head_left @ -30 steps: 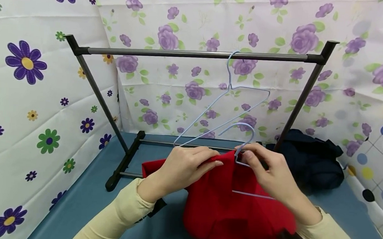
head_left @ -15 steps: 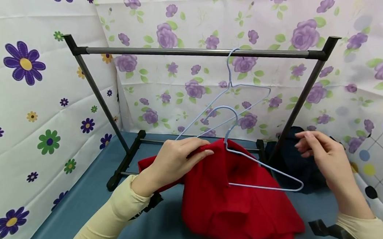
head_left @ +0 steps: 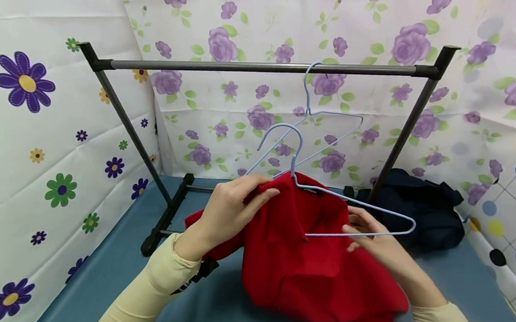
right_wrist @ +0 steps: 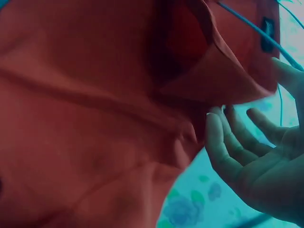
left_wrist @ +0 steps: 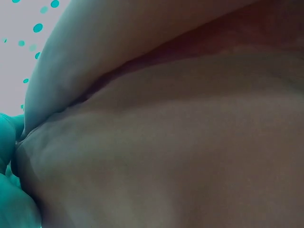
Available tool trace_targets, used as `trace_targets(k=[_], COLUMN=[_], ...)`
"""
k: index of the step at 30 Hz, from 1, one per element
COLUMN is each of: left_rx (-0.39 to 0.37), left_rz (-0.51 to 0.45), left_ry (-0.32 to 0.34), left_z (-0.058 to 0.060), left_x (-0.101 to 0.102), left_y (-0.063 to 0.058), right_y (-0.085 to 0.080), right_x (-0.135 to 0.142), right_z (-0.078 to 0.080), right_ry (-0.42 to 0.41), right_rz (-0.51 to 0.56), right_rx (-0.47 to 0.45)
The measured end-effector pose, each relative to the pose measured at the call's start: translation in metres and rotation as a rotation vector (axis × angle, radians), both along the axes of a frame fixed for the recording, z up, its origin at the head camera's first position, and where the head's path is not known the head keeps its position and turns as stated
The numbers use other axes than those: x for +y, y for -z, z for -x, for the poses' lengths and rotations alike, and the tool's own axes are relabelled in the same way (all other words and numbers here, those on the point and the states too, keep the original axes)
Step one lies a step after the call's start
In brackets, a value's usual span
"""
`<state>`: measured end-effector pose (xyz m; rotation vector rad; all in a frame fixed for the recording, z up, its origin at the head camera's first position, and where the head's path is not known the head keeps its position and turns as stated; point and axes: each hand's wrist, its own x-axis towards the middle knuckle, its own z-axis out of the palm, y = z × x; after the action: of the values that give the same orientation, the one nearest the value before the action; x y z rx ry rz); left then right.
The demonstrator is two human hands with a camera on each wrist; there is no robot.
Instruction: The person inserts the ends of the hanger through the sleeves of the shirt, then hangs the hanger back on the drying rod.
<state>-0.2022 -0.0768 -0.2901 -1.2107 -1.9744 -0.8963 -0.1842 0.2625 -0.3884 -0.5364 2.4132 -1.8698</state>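
In the head view, a red collared shirt (head_left: 304, 277) hangs bunched from my left hand (head_left: 230, 208), which pinches it near the collar between thumb and fingers. A light blue wire hanger (head_left: 370, 206) has its left part hidden inside the shirt. Its hook rises over the collar, and its right end sticks out bare. My right hand (head_left: 379, 242) is at the right side of the neck opening, beside the hanger's bottom bar. The right wrist view shows these fingers (right_wrist: 221, 142) spread and loosely bent by the collar edge. Blurred cloth and skin fill the left wrist view.
Behind the shirt stands a dark metal clothes rack (head_left: 246, 67). A second wire hanger (head_left: 308, 92) hangs from its top rail. Dark navy fabric (head_left: 419, 210) lies in a heap at the back right on the blue surface (head_left: 100, 274). Flowered sheets enclose the sides.
My right hand let go near the hanger's hook, swung out right, then came back to the neck opening. The hanger's right end came into view; shirt and hanger shifted left and up.
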Motion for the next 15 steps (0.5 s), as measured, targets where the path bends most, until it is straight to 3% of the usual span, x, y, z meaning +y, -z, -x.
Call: trace_targets(k=[10, 15], left_rx=[-0.016, -0.053], left_rz=[-0.029, -0.064], left_ry=[0.005, -0.039], left_z=[0.004, 0.009], left_x=[-0.002, -0.009], left_y=[0.003, 0.004], right_y=[0.009, 0.008], right_x=[-0.009, 0.005], right_z=[0.002, 0.003], right_ry=[0.056, -0.006], right_rz=[-0.099, -0.005], right_rx=[-0.065, -0.017])
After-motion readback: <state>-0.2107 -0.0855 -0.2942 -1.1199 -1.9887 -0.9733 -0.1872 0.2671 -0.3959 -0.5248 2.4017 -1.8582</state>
